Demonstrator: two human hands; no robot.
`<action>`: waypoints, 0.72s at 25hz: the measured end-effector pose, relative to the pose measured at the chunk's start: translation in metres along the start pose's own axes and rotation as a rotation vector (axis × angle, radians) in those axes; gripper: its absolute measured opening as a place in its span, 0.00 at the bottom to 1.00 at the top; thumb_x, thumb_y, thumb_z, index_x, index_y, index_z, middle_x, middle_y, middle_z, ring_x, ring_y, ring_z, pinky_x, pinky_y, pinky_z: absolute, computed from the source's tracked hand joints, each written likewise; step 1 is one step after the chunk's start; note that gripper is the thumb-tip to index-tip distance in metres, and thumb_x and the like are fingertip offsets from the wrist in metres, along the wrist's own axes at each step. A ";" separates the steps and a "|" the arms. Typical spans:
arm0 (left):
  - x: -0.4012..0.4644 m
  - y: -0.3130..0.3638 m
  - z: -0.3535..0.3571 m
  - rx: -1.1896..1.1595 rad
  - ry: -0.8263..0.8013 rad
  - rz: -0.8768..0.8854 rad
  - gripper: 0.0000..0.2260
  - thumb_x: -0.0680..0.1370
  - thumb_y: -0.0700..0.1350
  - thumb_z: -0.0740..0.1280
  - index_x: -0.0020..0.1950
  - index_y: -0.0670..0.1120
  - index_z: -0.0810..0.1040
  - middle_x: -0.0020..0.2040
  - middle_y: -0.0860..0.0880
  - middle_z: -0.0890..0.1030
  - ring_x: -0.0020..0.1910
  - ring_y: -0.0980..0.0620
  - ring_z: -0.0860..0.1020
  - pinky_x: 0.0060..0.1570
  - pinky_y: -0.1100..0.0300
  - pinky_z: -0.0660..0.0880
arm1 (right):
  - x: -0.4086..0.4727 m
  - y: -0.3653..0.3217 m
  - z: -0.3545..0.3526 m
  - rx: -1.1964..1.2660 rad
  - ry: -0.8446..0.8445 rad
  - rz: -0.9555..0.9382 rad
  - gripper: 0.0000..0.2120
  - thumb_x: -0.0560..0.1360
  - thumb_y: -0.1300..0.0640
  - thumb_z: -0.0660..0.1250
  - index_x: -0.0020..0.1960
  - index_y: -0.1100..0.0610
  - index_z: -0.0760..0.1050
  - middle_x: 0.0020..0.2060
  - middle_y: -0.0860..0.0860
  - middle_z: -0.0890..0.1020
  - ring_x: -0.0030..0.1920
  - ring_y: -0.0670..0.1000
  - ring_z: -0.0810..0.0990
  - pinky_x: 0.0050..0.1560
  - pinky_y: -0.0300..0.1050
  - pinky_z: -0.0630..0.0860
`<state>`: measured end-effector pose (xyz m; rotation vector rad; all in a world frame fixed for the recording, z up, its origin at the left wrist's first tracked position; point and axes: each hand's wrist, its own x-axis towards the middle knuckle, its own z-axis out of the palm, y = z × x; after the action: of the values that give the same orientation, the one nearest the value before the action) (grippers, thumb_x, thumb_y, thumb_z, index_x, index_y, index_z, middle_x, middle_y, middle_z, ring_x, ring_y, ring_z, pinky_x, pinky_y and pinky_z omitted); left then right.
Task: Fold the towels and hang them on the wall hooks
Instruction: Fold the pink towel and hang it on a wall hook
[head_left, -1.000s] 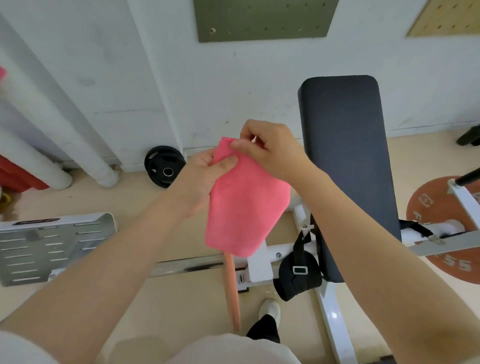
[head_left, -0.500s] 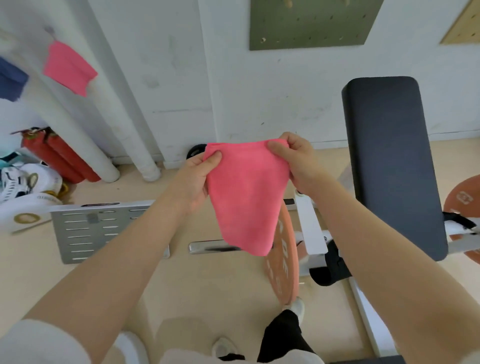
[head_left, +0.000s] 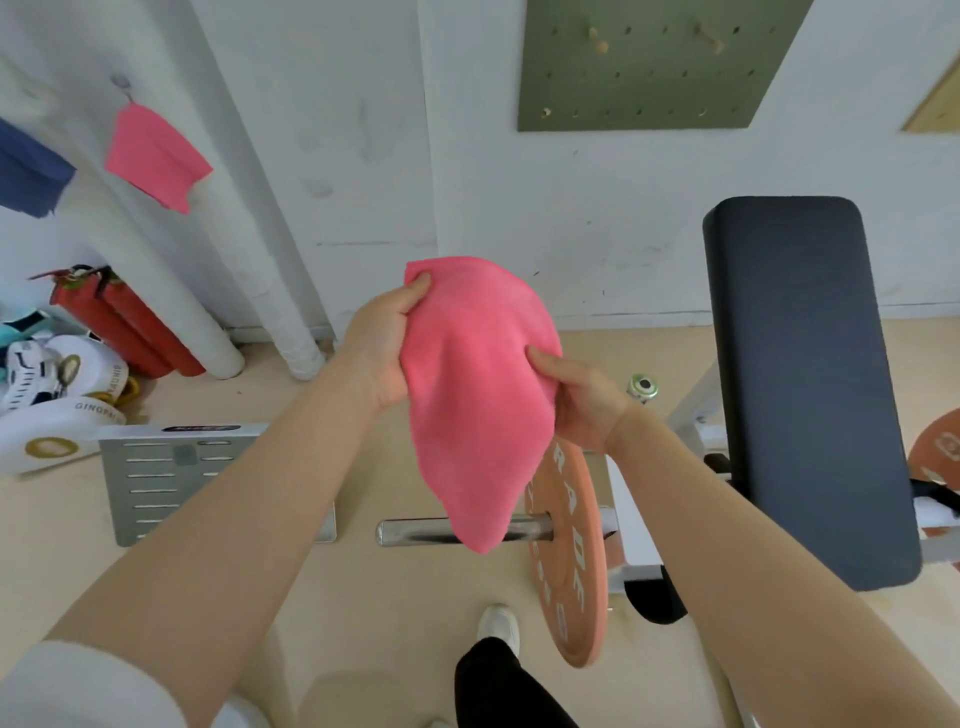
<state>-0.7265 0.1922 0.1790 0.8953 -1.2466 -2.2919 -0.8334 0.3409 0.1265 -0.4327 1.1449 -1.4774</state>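
A pink towel (head_left: 475, 395) hangs in front of me, folded and drooping to a point. My left hand (head_left: 382, 345) grips its upper left edge, thumb on the top corner. My right hand (head_left: 576, 395) holds its right side lower down, thumb pressed into the cloth. On the wall at the upper left a second pink towel (head_left: 153, 158) hangs from a small hook (head_left: 120, 81). A dark blue towel (head_left: 28, 176) hangs further left, cut by the frame edge.
A black padded bench (head_left: 802, 384) stands at the right. An orange weight plate (head_left: 569, 551) on a steel bar (head_left: 415, 531) is below the towel. White pipes (head_left: 265, 260), red extinguishers (head_left: 111, 322), a metal platform (head_left: 156, 478) and a green pegboard (head_left: 649, 62) surround me.
The view has swung left, bringing the hung towels further in. My right hand has dropped from the towel's top edge to its right side, and the top now bulges up.
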 end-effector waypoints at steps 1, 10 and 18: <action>0.008 0.001 -0.005 -0.061 -0.011 -0.055 0.19 0.79 0.54 0.58 0.41 0.44 0.82 0.38 0.47 0.84 0.36 0.52 0.83 0.39 0.60 0.79 | 0.007 -0.011 0.002 0.005 -0.006 -0.001 0.18 0.65 0.48 0.70 0.52 0.55 0.78 0.42 0.48 0.85 0.44 0.47 0.83 0.45 0.39 0.80; 0.053 -0.023 -0.030 0.030 -0.189 -0.328 0.36 0.52 0.75 0.68 0.49 0.51 0.79 0.44 0.51 0.85 0.42 0.53 0.84 0.37 0.58 0.80 | 0.086 -0.079 -0.026 0.077 0.103 0.076 0.19 0.78 0.45 0.55 0.58 0.56 0.76 0.47 0.51 0.82 0.48 0.50 0.81 0.51 0.43 0.77; 0.085 -0.006 -0.046 0.029 0.077 -0.103 0.11 0.79 0.45 0.57 0.44 0.46 0.78 0.32 0.54 0.84 0.34 0.57 0.82 0.35 0.64 0.77 | 0.146 -0.052 -0.038 -0.095 0.168 0.400 0.39 0.70 0.26 0.49 0.54 0.57 0.78 0.41 0.52 0.85 0.40 0.52 0.83 0.40 0.44 0.76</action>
<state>-0.7563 0.1174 0.1260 1.0706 -1.2299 -2.3000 -0.9320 0.2172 0.1045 -0.1319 1.3494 -1.1277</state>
